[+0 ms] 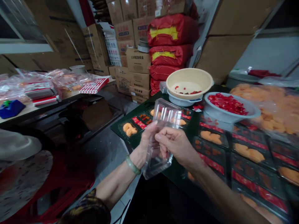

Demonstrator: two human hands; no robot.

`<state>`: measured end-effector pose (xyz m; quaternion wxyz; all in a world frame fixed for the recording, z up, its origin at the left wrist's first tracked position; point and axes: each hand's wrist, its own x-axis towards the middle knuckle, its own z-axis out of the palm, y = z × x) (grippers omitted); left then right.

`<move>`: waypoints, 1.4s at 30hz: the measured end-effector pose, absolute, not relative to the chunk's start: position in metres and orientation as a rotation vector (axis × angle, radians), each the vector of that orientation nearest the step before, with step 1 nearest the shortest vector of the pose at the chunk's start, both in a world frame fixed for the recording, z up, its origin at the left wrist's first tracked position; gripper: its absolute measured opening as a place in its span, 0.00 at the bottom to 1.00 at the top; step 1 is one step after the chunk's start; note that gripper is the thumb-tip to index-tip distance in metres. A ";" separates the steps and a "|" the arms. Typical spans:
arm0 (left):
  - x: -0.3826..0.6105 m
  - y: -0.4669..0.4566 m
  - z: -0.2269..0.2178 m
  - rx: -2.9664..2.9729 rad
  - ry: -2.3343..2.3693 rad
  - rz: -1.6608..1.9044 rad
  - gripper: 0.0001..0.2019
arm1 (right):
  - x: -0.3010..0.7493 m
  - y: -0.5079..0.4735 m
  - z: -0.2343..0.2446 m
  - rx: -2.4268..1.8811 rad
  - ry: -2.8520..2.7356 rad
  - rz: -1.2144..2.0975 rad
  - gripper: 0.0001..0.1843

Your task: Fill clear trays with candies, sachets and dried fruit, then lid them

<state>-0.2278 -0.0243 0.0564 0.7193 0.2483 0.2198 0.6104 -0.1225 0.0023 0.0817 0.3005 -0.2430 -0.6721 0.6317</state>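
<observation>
Both hands hold a clear plastic clamshell tray [163, 118] up in front of me, above the near corner of a dark green table [121, 130]. My left hand [146, 144], with a green bangle at the wrist, grips the tray's left side. My right hand [174, 144] is closed on the tray's right side, thumb on top. On the table lie several filled clear trays [211, 137] holding orange pieces and red packets.
A cream basin [189, 82] with a few red bits and a grey basin of red pieces [227, 105] stand at the table's back. A bag of orange pieces [277, 109] lies right. Red sacks [171, 46] and cardboard boxes [137, 60] are stacked behind. A second table [46, 90] with bagged goods stands left.
</observation>
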 end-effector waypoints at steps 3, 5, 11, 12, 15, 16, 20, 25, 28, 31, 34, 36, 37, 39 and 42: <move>-0.242 -0.024 0.060 0.577 0.389 1.413 0.28 | -0.106 0.025 0.065 -0.882 -1.825 1.080 0.13; -0.254 -0.022 0.059 0.580 0.380 1.465 0.30 | -0.089 0.058 0.045 -1.087 -1.842 0.596 0.13; -0.267 -0.014 0.051 0.616 0.447 1.506 0.32 | -0.065 0.145 -0.011 -1.428 -2.408 0.055 0.21; -0.266 -0.013 0.050 0.614 0.460 1.509 0.32 | -0.067 0.151 -0.015 -1.435 -2.491 0.022 0.20; -0.262 -0.012 0.049 0.606 0.507 1.500 0.32 | -0.073 0.160 -0.022 -1.431 -2.621 -0.054 0.18; -0.261 -0.011 0.050 0.596 0.531 1.498 0.31 | -0.074 0.160 -0.023 -1.417 -2.631 -0.066 0.18; -0.254 -0.011 0.055 0.536 0.641 1.513 0.30 | -0.080 0.143 -0.002 -1.333 -2.369 0.001 0.15; -0.235 -0.010 0.056 0.601 0.677 1.547 0.23 | -0.102 0.063 0.068 -0.871 -1.979 1.095 0.14; -0.221 -0.011 0.053 0.656 0.610 1.521 0.22 | -0.116 0.029 0.091 -0.629 -1.918 1.570 0.17; -0.212 -0.012 0.050 0.664 0.610 1.499 0.29 | -0.119 0.025 0.088 -0.558 -1.835 1.750 0.19; -0.208 -0.013 0.050 0.658 0.631 1.412 0.36 | -0.115 0.032 0.079 -0.555 -1.810 1.788 0.17; -0.207 -0.014 0.052 0.654 0.622 1.405 0.39 | -0.112 0.033 0.077 -0.554 -1.808 1.796 0.17; -0.207 -0.014 0.052 0.648 0.624 1.407 0.40 | -0.111 0.033 0.077 -0.554 -1.808 1.801 0.16; -0.206 -0.014 0.053 0.637 0.640 1.422 0.41 | -0.110 0.032 0.078 -0.556 -1.808 1.809 0.16; -0.207 -0.014 0.053 0.658 0.663 1.420 0.41 | -0.109 0.031 0.083 -0.583 -1.816 1.839 0.15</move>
